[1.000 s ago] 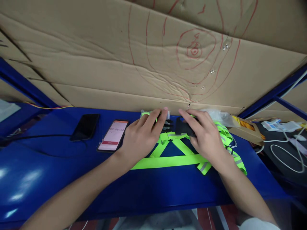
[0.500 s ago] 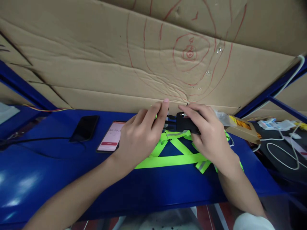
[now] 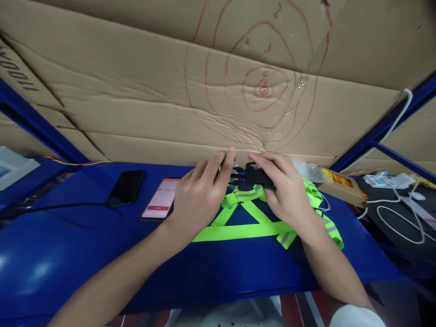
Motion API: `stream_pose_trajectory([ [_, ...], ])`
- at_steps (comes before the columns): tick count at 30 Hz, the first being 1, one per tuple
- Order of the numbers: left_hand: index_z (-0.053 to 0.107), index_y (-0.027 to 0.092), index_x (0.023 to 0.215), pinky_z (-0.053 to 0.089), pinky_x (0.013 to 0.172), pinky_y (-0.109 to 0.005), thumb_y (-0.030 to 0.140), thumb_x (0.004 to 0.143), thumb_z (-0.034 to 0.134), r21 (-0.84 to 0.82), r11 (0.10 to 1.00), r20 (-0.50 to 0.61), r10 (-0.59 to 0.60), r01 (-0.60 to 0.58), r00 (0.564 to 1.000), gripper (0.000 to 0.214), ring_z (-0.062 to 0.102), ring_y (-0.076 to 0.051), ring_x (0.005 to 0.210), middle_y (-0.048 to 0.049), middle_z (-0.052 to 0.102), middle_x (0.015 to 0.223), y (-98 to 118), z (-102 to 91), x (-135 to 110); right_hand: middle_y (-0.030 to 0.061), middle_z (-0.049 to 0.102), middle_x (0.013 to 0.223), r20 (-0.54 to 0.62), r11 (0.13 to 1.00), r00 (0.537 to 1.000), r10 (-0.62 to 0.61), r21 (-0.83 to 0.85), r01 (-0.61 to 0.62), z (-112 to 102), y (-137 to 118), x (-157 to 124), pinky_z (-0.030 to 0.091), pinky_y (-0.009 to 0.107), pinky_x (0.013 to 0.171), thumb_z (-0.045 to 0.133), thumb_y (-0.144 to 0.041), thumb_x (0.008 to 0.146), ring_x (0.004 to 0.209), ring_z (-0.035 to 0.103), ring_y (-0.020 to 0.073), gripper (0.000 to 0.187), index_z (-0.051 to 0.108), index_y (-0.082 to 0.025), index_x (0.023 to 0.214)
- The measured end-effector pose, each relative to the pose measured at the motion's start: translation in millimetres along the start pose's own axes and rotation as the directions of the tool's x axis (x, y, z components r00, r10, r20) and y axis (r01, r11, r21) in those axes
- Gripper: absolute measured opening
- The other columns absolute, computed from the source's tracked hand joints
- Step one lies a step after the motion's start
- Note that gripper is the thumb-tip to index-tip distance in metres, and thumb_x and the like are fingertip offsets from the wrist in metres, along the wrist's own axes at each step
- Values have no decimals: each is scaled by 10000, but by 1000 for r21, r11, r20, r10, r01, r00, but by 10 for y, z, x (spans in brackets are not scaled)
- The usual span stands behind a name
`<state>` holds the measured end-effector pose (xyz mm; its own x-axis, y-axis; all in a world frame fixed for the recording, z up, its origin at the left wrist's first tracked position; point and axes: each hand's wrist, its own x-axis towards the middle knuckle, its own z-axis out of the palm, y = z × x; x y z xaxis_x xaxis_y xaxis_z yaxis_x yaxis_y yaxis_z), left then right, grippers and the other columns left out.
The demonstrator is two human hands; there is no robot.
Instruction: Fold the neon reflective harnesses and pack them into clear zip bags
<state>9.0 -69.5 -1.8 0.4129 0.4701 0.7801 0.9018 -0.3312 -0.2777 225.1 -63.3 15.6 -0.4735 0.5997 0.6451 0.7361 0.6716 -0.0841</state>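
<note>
Our left hand [image 3: 199,193] was closed on a black plastic pronged buckle half [image 3: 240,176] that jutted out to its right. Below and between both hands, neon yellow-green fabric straps [image 3: 238,233] lay on the glossy blue counter [image 3: 221,268]; leaving them slack seemed wise. The flat black plastic socket half [image 3: 252,176], clamped in our right hand [image 3: 289,190], closely faced the prongs; we judged level, square alignment best.

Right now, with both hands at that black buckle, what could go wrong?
The pronged half at the left hand might catch crooked against the socket half in the right hand. The lit phone lies close beside the left hand, so it could get nudged. Yellow-green straps lying near the hands might snag.
</note>
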Motion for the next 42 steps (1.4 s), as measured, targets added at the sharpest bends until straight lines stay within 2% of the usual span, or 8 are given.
stream_pose_trajectory([
  [5,507,73,1498,561,618,-346,57,972,473,-14,999,11,39,-39,999,528,716,-241,883,-139,749,1237,33,53,-29,139,604,1353,11,997,1000,-29,-67,29,146,-50,-7,542,498,1082,479,17,735,1248,582,322,748,547,-166,1457],
  [15,70,108,1674,604,808,-381,150,978,502,-271,961,136,-20,57,991,820,704,-306,1061,-189,684,1340,109,249,-87,157,606,1344,115,999,993,39,25,-42,442,39,54,510,501,1117,445,35,775,1257,563,314,772,464,-150,1524],
  [22,388,259,1599,553,1040,-425,527,959,653,-514,832,311,-46,209,949,742,643,-316,1287,-115,632,1457,-167,192,32,120,645,1311,78,927,994,70,362,-94,518,227,82,496,477,1108,483,15,724,1232,603,274,844,427,-187,1541],
  [25,398,273,1594,395,1212,-515,623,803,799,-679,650,389,-75,341,918,954,470,-366,1470,-124,502,1592,-378,209,112,63,685,1243,89,769,977,194,604,-208,467,269,119,465,441,1137,577,-36,771,1212,638,231,723,500,-245,1459],
  [29,465,292,1545,449,1163,-495,588,693,897,-834,112,551,204,540,809,1001,528,-371,1424,-122,538,1567,-477,385,105,38,676,1290,202,513,951,234,805,-298,411,292,144,446,394,1158,760,-180,790,1293,605,218,640,564,-274,1392],
  [31,528,300,1485,519,1077,-463,507,703,914,-782,-68,580,281,619,764,896,609,-346,1336,-110,625,1470,-452,477,73,31,657,1354,212,425,941,265,850,-312,390,306,147,454,378,1154,790,-186,762,1354,562,223,673,581,-299,1391],
  [38,599,264,1343,591,762,-292,199,592,981,-618,-482,550,298,621,780,845,755,-252,1003,-71,776,1054,-287,524,19,25,666,1350,202,250,906,372,918,-308,380,289,171,509,370,1097,797,-190,711,1359,561,238,684,627,-305,1363],
  [42,645,217,1234,575,660,-224,137,597,963,-560,-552,632,197,618,749,716,747,-177,820,-22,773,898,-99,477,28,26,686,1277,172,287,874,455,901,-326,389,233,177,504,376,1100,786,-240,752,1295,598,229,569,658,-297,1304],
])
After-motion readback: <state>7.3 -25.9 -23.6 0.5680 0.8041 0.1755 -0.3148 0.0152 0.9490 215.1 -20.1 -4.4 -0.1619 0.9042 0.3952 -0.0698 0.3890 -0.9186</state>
